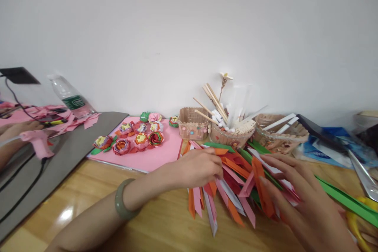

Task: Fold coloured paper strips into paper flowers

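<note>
A loose heap of folded paper strips (pixel 233 193) in orange, pink, red, green and white lies on the wooden table. My left hand (pixel 201 167), with a pale green bangle (pixel 120 201) on its wrist, reaches into the heap's left side. Its fingers are curled together on the strips; their tips are partly hidden. On the right side, my right hand (pixel 301 193) is over the heap with thumb and fingers apart. Its thumb tip touches a raised orange strip (pixel 262 193), while other strips show in the gap between thumb and fingers.
Several folded paper flowers (pixel 140 141) sit on a pink sheet (pixel 124 160). Small baskets (pixel 193 124) with sticks line the wall. Yellow-handled scissors (pixel 356 224) lie at right. Far left, another person's hand (pixel 17 132) is near a pink glue gun (pixel 39 141) and a bottle (pixel 71 96).
</note>
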Available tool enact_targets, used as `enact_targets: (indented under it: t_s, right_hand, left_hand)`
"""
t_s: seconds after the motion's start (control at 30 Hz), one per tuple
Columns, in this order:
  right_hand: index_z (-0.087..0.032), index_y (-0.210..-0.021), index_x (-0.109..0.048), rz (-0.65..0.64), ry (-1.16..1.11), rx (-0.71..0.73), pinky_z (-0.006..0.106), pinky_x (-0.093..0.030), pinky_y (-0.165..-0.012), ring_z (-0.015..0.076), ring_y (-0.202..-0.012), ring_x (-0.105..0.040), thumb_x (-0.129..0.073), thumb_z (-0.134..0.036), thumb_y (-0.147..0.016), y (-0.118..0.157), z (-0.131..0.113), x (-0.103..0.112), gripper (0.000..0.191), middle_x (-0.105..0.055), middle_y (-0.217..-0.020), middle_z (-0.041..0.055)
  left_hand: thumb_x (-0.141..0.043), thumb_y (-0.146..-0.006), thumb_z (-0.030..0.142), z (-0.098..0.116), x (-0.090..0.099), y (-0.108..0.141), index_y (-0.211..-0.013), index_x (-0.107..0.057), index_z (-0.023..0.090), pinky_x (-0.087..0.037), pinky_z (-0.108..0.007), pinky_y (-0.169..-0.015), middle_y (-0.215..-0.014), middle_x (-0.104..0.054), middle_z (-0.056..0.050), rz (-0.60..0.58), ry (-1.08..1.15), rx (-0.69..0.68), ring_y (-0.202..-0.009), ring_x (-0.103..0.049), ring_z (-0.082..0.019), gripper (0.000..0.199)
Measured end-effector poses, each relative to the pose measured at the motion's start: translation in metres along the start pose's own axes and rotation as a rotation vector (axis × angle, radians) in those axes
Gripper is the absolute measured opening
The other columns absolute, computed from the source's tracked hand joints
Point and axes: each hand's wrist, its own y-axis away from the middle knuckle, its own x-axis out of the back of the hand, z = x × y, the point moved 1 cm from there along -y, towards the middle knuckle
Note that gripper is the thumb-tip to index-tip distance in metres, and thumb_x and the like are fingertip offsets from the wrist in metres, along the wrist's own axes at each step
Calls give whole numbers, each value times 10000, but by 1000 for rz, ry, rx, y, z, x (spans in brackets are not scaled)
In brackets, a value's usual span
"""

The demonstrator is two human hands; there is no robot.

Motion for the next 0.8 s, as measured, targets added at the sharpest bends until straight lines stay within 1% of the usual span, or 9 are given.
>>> enact_targets:
  t_s: [0.13, 0.23, 0.3, 0.37, 0.47, 0.53, 0.6, 0.7, 0.8]
  right_hand:
    - [-230, -1121, -554, -14, -22, 13, 349, -547, -766, 228, -980, -618, -467, -268, -895, 1, 0, -2, 245, -581, -1069, 107]
    - [-239, -1012, -628, -18, -49, 23, 350, -555, -754, 225, -951, -645, -480, -296, -886, 2, 0, -2, 203, -613, -1031, 91]
    - [-246, -959, -658, -10, -51, 43, 347, -560, -738, 225, -923, -659, -492, -306, -875, 2, -2, -1, 195, -641, -999, 79]
    - [-245, -957, -666, 14, -28, 81, 334, -562, -717, 214, -873, -670, -506, -291, -869, 4, -6, 2, 188, -664, -965, 71]
    - [-228, -990, -671, 53, 51, 195, 299, -561, -634, 194, -763, -683, -507, -261, -878, 6, -17, 5, 202, -697, -889, 63]
    - [-219, -952, -692, 48, 107, 287, 282, -554, -567, 186, -686, -690, -472, -263, -901, 5, -24, 6, 230, -720, -825, 59]
    - [-209, -885, -707, 21, 135, 342, 274, -553, -528, 182, -635, -695, -419, -275, -927, 4, -27, 7, 299, -735, -777, 57]
    - [-187, -871, -698, -48, 104, 330, 265, -565, -526, 179, -632, -703, -402, -271, -932, 5, -24, 6, 313, -745, -770, 58]
    - [-196, -932, -679, -136, 12, 249, 252, -578, -580, 177, -702, -710, -469, -252, -902, 8, -15, 5, 220, -745, -821, 51]
  left_hand:
    - [-492, -862, 100, 1, -3, -1, -910, -697, 156, -441, -284, -743, -940, -714, -35, 12, -66, -17, -896, -574, -197, 217]
    - [-521, -828, 57, -1, -3, 0, -902, -704, 169, -446, -275, -671, -929, -715, -34, 22, -82, -21, -894, -556, -190, 227]
    - [-512, -826, 43, -1, -2, 1, -897, -704, 171, -448, -269, -649, -919, -716, -32, 55, -89, -36, -898, -546, -186, 242]
    - [-488, -838, 41, 0, 1, 2, -922, -699, 179, -454, -264, -652, -939, -716, -25, 125, -83, -53, -901, -540, -183, 265]
    - [-442, -839, 12, 5, 6, 3, -939, -692, 164, -472, -255, -702, -950, -718, -36, 283, -23, -96, -907, -544, -174, 309]
    - [-407, -823, -19, 10, 8, 3, -911, -691, 141, -482, -252, -739, -931, -722, -48, 370, 26, -139, -894, -557, -166, 338]
    - [-382, -815, -23, 14, 9, 3, -886, -687, 135, -492, -252, -754, -917, -726, -55, 408, 61, -164, -877, -577, -162, 350]
    - [-362, -865, 32, 18, 11, 2, -895, -669, 138, -501, -256, -778, -911, -726, -67, 392, 107, -119, -857, -615, -152, 326]
    - [-442, -921, 232, 20, 13, 2, -990, -643, 123, -505, -259, -799, -968, -719, -89, 334, 184, -30, -887, -646, -160, 239]
